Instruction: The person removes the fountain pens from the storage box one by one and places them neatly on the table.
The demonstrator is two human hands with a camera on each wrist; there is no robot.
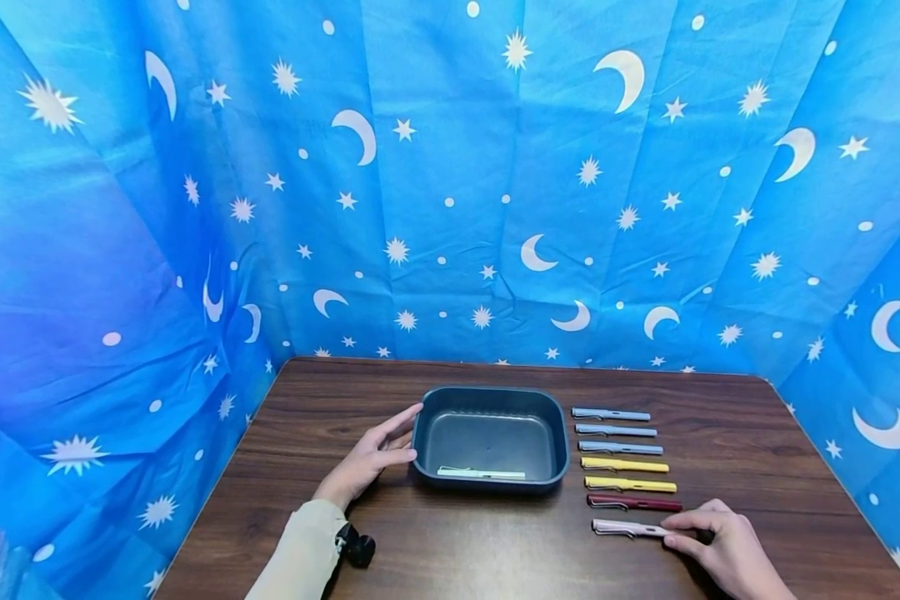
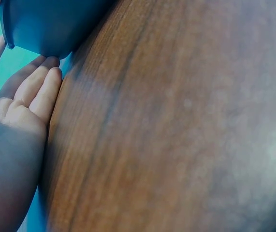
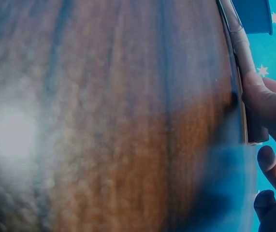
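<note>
A dark blue-grey rectangular bin (image 1: 491,483) stands at the middle of the table with a pale green pen (image 1: 482,473) lying along its near inner side. My left hand (image 1: 367,458) touches the bin's left wall with extended fingers, thumb toward the near corner. In the left wrist view the fingertips (image 2: 54,72) meet the bin's outer side (image 2: 55,29). At the near right, my right hand (image 1: 727,546) pinches the right end of a pale pink clip pen (image 1: 626,528) between thumb and fingers. The right wrist view shows this pen (image 3: 243,48) running out from the thumb.
Right of the bin, above the pink pen, lie a dark red pen (image 1: 633,502), two yellow pens (image 1: 630,484) and three blue-grey pens (image 1: 618,448) in a column. A blue curtain (image 1: 450,225) with moons and stars surrounds the brown wooden table (image 1: 330,400).
</note>
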